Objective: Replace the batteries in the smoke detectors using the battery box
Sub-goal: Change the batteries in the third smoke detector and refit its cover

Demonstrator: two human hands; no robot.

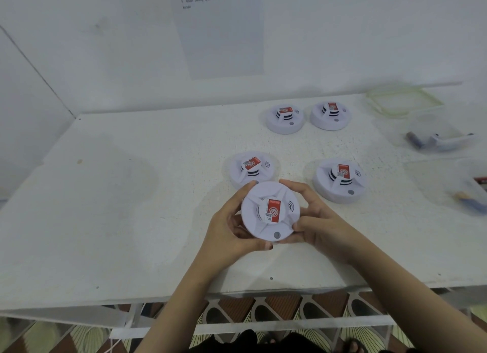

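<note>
Holding: left hand [232, 230] and right hand [317, 222] both wrap one held smoke detector [270, 214], face up, red label on top
Left hand: fingers curled up round the left and far rim, thumb hooked along the near rim, tip close to the grey button
Right hand: fingers curled over the far right rim, thumb pressed on the near right side; neither hand spread flat
Detector place: front centre of the bench [118, 194], just this side of the mid-left detector [253, 169], hiding its near edge; resting or lifted, cannot tell
Edges: bench front edge runs under both forearms; left wall meets the bench at the far left corner; back wall close behind the back row
Open room: widest bare stretch of bench top lies left of the hands, out to the left wall; narrower strip between hands and front edge; a gap between right hand and mid-right detector [340, 180]
Count detectors: five, one held, four on the bench: mid-left, mid-right, back-left detector [285, 118], back-right detector [330, 115]; back pair almost touching
Count boxes: two clear ones at the right edge, battery box [442, 127] and second clear box [453, 178] nearer, plus one loose lid [403, 102] behind them
Batteries: batteries [414, 139] lie in both boxes, blurred, number cannot tell
Other: one printed sheet [221, 31] on the back wall
</note>
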